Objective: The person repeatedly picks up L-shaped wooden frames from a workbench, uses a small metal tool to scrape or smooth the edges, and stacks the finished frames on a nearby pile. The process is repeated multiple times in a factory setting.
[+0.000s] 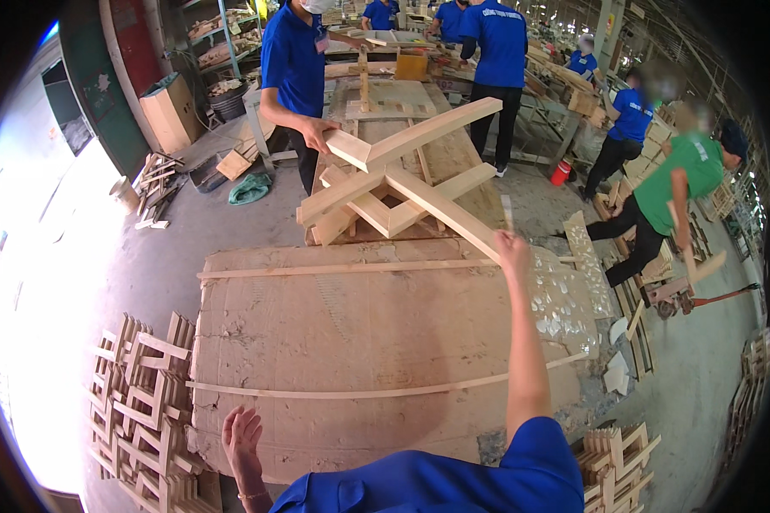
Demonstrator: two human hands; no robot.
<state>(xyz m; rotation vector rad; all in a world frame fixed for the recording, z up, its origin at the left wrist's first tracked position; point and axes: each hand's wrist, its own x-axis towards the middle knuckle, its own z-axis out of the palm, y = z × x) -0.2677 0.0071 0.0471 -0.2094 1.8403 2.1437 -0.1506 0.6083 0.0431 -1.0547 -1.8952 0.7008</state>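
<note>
My right hand (513, 254) is closed at the near end of an L-shaped wooden frame piece (445, 211), my arm stretched forward over the table. That piece lies in a pile of pale, mitred wooden pieces crossing one another. Low on the left, my left hand (243, 434) is raised near the table's front edge, fingers loosely apart and holding nothing. Across from me, a co-worker's hand (318, 135) touches the end of the topmost angled wooden piece (432, 132). A short pale strip (506, 209) shows just beyond my right fist; its kind is unclear.
A cardboard-covered table (342, 333) carries two thin wooden strips (385, 393) lying crosswise. Stacked angled wooden frames (145, 402) stand at left, more frames (616, 466) at lower right. A person in green (693, 179) bends beside a pallet jack (672, 295) on the right.
</note>
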